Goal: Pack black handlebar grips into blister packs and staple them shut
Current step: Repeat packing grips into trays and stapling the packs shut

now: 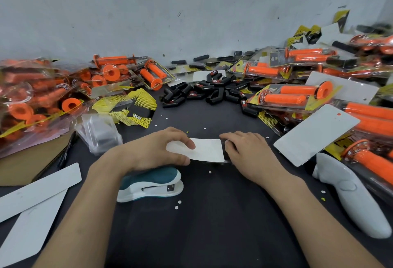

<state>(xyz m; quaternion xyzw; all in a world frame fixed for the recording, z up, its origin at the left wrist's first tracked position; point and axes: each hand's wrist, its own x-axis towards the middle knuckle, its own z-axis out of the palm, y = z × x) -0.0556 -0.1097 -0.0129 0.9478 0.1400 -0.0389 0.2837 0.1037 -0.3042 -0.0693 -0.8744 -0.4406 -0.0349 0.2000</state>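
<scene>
Black handlebar grips (212, 91) lay in a loose pile at the back of the dark surface (212, 225), well apart from the hands. Heaps of packed orange grips (287, 95) crowded both sides of the surface. Blank white cards (36, 189) sat at the near left, and a white handheld device (350, 199) lay at the near right. A teal and white stapler (148, 184) rested just under the left wrist, with empty clear shells (100, 136) beyond it.

In the middle, a blister pack (206, 149) lay with its white card back up. The left hand (161, 150) gripped its left end, fingers curled over the top and thumb at the near edge. The right hand (246, 153) pinched the right end, where a dark edge showed beneath the card.

The pack was probably light, and its thin plastic would likely flex, so the flat card margins looked the best places to hold it. The grips looked rubbery and soft, likely easy to pinch mid-length without slipping. Small paper dots (176, 207) were scattered about.
</scene>
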